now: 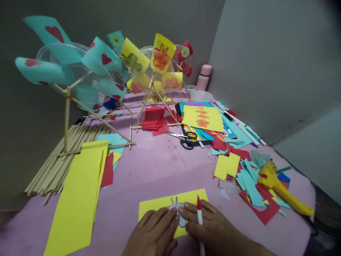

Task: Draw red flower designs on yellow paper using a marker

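Note:
A yellow paper sheet (160,204) lies near the front edge of the pink table (157,167). On it rests a small grey cut-out shape (174,207) with two prongs. My left hand (156,231) lies flat on the sheet, its fingertips pressing the cut-out. My right hand (213,227) sits beside it, fingers touching the cut-out, and it holds a red-tipped white marker (199,215) that points away from me.
Black-handled scissors (183,138) lie mid-table. A yellow glue gun (282,188) rests on paper scraps at the right. Long yellow strips (80,195) and a stack of wooden sticks (55,160) are at the left. Paper windmills on stick frames (80,71) stand at the back.

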`<state>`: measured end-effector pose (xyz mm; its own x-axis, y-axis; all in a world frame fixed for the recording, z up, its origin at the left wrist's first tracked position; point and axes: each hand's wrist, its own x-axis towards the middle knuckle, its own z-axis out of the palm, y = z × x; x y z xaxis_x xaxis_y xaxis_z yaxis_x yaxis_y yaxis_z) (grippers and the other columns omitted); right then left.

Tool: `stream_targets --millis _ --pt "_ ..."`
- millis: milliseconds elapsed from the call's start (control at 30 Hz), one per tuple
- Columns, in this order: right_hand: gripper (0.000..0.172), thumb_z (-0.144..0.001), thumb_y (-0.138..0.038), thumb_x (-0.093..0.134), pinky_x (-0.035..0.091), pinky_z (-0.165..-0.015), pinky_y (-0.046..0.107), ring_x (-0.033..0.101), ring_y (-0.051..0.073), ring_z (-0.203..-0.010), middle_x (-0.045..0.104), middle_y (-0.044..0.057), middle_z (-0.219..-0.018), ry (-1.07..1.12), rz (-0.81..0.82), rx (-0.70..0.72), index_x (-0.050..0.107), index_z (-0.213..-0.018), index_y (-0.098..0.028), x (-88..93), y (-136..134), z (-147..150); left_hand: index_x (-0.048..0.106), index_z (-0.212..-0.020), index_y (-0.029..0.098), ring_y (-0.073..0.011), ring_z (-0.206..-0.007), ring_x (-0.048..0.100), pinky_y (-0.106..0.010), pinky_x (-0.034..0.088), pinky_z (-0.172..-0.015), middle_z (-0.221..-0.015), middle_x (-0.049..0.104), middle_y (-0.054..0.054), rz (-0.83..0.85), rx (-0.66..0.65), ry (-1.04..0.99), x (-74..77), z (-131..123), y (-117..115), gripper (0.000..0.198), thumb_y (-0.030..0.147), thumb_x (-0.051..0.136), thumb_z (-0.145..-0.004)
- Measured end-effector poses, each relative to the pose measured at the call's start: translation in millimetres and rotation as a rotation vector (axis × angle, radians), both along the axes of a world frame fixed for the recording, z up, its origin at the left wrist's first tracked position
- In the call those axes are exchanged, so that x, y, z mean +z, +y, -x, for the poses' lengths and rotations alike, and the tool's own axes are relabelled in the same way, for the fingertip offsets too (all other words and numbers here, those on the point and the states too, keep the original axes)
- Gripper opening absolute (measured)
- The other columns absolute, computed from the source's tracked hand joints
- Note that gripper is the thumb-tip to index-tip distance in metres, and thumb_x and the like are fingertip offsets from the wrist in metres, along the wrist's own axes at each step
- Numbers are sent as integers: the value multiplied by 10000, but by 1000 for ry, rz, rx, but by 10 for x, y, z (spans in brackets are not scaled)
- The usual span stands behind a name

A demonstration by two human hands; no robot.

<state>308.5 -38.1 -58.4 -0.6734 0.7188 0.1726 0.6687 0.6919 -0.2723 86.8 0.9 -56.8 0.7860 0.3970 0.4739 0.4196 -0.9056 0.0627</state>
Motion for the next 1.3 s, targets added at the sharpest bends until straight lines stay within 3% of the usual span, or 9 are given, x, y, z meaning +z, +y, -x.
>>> stream_targets --millis 100,233,400,500,633,800,1000,1100,1300 --pt "183 -882 -282 520 448 -935 322 576 194 -1137 615 47 -1249 -62 58 -15 570 -1051 -234 -25 10 37 593 -1117 166 -180 -935 633 -274 525 -757 -1057 687 -46 56 -1 27 23 13 -6 262 213 407 -938" --pt "179 -872 -329 521 442 -949 374 565 223 -1150 596 77 -1268 -47 93 -14 600 -985 -214 -83 4 46 547 -1200 177 -183 -1010 610 -283 520 -853 -1132 655 -67 279 15 34 99 76 -24 312 251 474 -906" --pt "165 -886 -271 499 449 -940 407 558 225 -1159 603 85 -1258 -25 114 -21 605 -988 -197 -96 -10 38 529 -1208 220 -150 -1033 607 -242 534 -831 -1148 641 -39 464 228 -147 154 214 -44 298 231 391 -944" --pt "164 -871 -243 504 434 -954 391 545 218 -1173 594 102 -1266 -2 115 -18 596 -1000 -197 -63 -21 21 571 -1152 219 -155 -1011 613 -248 535 -822 -1113 652 -41 376 309 -197 175 258 -77 271 228 406 -937" --pt "179 -861 -215 497 424 -967 381 528 211 -1191 574 99 -1289 11 116 -6 579 -1019 -200 -31 -31 7 596 -1108 173 -162 -956 626 -267 519 -825 -1035 681 -65 116 181 -160 188 178 -149 246 199 438 -921" --pt "219 -857 -230 499 429 -966 407 527 229 -1191 570 108 -1294 -2 108 8 570 -1057 -177 -106 -18 25 621 -1011 177 -154 -880 656 -264 513 -753 -954 711 -21 -91 139 -97 80 -11 -203 238 146 395 -941" --pt "300 -813 -174 505 454 -941 324 581 211 -1129 636 120 -1214 233 -49 -66 471 -1110 -211 -104 -51 -52 629 -953 166 -169 -792 666 -278 537 -693 -886 706 -46 -76 142 -88 -59 -100 -186 244 156 385 -943" --pt "419 -809 -119 480 465 -934 320 562 219 -1151 625 152 -1218 335 -98 -110 371 -1208 -191 -38 -61 -80 620 -957 159 -173 -765 664 -277 550 -665 -870 698 -59 -54 141 -80 -24 -127 -178 249 156 372 -945" --pt "351 -798 -109 497 518 -804 345 637 240 -946 674 102 -1070 381 -24 -182 448 -1131 -209 -22 -53 -9 602 -905 146 -162 -706 645 -270 548 -647 -798 678 -48 -57 143 -82 55 -197 -158 296 120 312 -956"
